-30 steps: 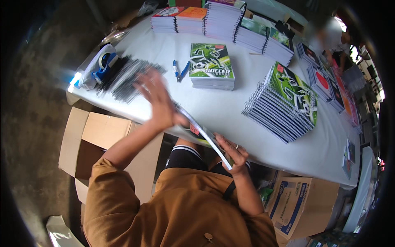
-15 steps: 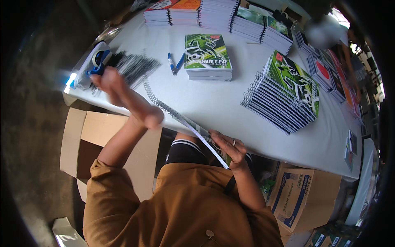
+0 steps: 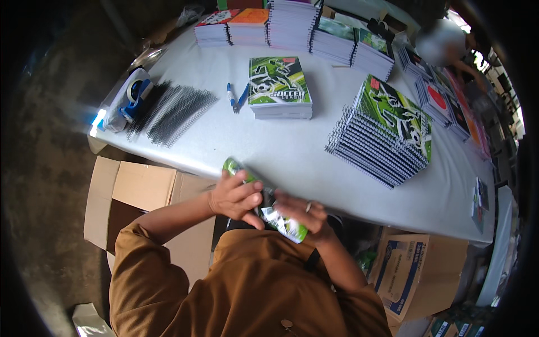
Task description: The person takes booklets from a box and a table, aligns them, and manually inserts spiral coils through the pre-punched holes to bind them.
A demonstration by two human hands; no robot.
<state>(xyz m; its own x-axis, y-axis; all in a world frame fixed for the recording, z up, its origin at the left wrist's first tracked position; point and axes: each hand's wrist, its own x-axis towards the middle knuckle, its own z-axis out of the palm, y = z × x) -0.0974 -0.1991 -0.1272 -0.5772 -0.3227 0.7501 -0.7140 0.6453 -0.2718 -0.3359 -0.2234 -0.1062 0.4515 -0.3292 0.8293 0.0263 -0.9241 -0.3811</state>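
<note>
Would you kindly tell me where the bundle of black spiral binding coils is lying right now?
In the head view, the black spiral binding coils lie on the white table's left end, beside the blue tape dispenser and left of the two blue pens.

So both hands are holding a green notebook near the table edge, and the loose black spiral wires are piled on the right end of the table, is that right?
Not quite. The head view shows the left hand and right hand holding the green notebook near the table edge, but the black spiral wires lie on its left end, beside a tape dispenser.
</note>
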